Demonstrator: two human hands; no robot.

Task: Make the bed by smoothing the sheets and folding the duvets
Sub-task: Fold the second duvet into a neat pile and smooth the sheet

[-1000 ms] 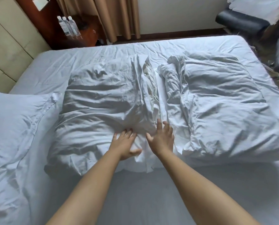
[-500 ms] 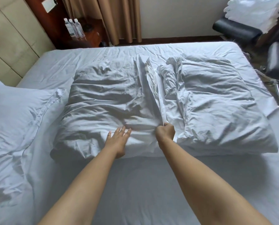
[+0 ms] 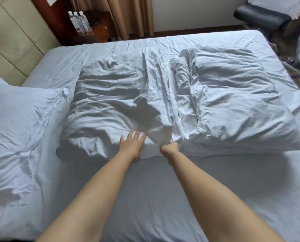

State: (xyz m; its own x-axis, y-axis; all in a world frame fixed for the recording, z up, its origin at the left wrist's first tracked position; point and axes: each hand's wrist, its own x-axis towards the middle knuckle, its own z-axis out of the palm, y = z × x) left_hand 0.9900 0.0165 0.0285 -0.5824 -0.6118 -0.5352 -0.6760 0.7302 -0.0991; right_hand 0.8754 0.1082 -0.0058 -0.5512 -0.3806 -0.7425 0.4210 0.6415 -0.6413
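Your left hand (image 3: 132, 143) lies flat on the near edge of the left duvet (image 3: 121, 109), palm down, its fingers (image 3: 137, 134) straight and slightly spread, pointing to 12 o'clock. Your right hand (image 3: 170, 148) is curled into a fist just beside it at 3 o'clock, pinching a fold of white cloth where the two bundles meet; its fingertips are tucked under, so you cannot see how much cloth they hold. Both forearms reach in from the bottom edge, nearly straight.

The left duvet sits crumpled at the centre of the bed (image 3: 145, 198); the right duvet (image 3: 236, 105) lies touching it at 3 o'clock, just as rumpled. A pillow (image 3: 22, 123) lies at 9 o'clock, cut off by the left edge. At 11 o'clock three bottles (image 3: 80, 21) stand by a curtain (image 3: 131, 14); their labels are too small to read. At 1 o'clock a black chair (image 3: 262, 16) is partly cut off by the frame.

Half a second ago your right fist gripped the same fold and your left palm lay flat; since then the cloth ahead of your right hand has puffed up into a raised hump, and your left fingers have fanned a little wider
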